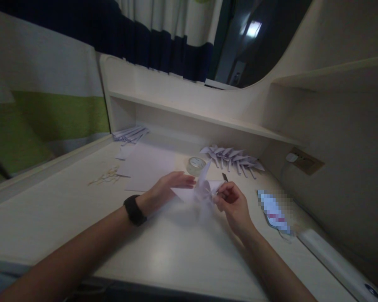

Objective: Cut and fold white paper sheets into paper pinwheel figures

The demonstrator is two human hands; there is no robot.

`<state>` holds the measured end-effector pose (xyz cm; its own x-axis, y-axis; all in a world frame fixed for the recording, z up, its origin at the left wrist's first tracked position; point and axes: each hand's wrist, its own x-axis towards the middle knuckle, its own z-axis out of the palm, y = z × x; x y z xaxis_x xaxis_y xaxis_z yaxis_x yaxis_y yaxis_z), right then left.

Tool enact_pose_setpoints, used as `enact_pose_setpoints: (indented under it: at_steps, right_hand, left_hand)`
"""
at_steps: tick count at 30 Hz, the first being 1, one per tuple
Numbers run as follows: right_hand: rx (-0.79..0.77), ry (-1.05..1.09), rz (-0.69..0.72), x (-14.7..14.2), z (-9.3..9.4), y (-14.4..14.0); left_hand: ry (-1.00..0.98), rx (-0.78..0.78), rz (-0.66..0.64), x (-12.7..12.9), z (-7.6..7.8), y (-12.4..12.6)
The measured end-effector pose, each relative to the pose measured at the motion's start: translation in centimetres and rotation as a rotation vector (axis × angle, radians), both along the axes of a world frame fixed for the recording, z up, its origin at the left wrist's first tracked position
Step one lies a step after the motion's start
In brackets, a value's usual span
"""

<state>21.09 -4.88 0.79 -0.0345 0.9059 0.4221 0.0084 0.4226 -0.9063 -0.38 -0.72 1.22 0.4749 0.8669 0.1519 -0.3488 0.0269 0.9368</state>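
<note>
While left hand (168, 184) flattens the pale folded paper piece (199, 189), right hand (231, 203) pinches its edge; crease best kept firm, aligned.

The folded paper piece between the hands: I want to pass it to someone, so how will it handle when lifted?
The folded paper piece looks thin and pale, so probably very light. Its upright pointed flap suggests creases give some stiffness, yet a tight grip from the right hand or left hand would likely crush it. It seems unlikely to roll.
</note>
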Motion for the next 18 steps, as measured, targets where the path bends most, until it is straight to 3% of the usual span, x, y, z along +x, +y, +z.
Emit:
enact_pose_setpoints:
  at_steps: [2,5,8,11,18]
  right_hand:
    - [0.007,-0.007,0.020,-0.2,-0.2,0.1]
    - [0.039,-0.058,-0.007,-0.3,-0.4,0.2]
    - [0.119,-0.167,-0.116,-0.3,-0.5,0.3]
    - [0.293,-0.331,-0.238,-0.1,-0.7,0.2]
    - [0.695,-0.671,-0.458,1.0,-2.0,-0.3]
  left_hand:
    - [-0.062,-0.121,-0.230,0.2,-0.2,-0.2]
    - [-0.144,-0.252,-0.338,0.4,-0.2,-0.7]
    - [-0.190,-0.305,-0.314,0.3,0.0,-1.1]
    - [-0.159,-0.275,-0.274,0.0,0.2,-1.3]
    - [0.124,0.025,-0.052,0.0,0.9,-1.9]
